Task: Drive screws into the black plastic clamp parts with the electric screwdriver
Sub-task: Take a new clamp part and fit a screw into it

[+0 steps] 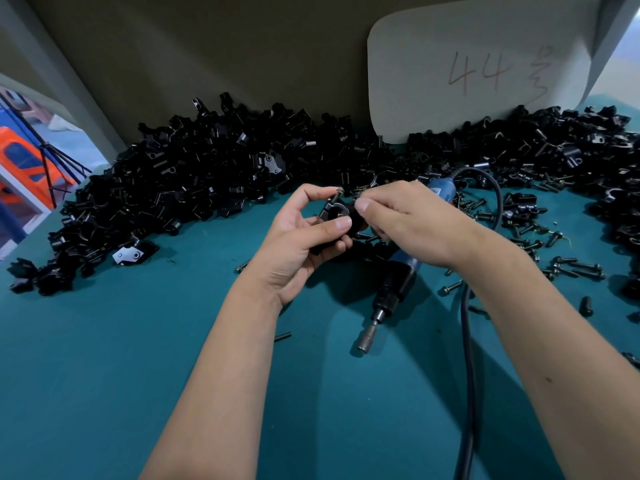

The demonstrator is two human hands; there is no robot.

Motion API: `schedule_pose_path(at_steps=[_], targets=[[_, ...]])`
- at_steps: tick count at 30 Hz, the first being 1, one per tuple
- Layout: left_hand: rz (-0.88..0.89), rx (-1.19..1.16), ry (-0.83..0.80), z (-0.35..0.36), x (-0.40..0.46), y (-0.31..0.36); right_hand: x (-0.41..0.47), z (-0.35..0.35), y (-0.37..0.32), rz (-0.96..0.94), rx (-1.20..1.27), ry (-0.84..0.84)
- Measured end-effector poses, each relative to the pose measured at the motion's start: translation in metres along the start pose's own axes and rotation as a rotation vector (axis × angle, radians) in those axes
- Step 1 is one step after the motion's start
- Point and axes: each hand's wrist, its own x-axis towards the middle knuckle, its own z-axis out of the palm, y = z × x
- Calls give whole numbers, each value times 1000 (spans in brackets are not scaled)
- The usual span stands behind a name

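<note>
My left hand (304, 233) grips a black plastic clamp part (337, 211) above the table, thumb and fingers curled round it. My right hand (401, 216) reaches in from the right and pinches something small, seemingly a screw (339, 192), at the top of that clamp; the fingers hide most of it. The blue and black electric screwdriver (398, 275) lies on the teal table mat (138, 358) under my right wrist, its silver socket bit (367, 341) pointing towards me. Neither hand touches it.
A big heap of black clamp parts (194, 174) runs along the back, continuing at the right (554, 147). Loose black screws (568, 268) scatter on the right. The screwdriver's black cable (467, 358) runs towards me. A cardboard sheet marked 44 (478, 71) leans at the back.
</note>
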Motion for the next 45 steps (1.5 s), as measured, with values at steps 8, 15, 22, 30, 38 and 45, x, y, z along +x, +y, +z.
schedule_pose_path(at_steps=[8,15,22,30,38,45], targets=[[10,-57,-36,1,0,1,2,8,-3,-74,35,167],[0,-56,-4,1,-1,2,-1,4,-2,-19,53,67],[-3,-24,-2,2,-2,1,1,9,-5,-8,31,137],[67,213,33,12,0,-5,2,7,4,-45,1,170],[3,124,41,11,-1,-3,2,11,6,-93,38,153],[-19,34,80,9,0,-4,1,9,1,-154,83,169]])
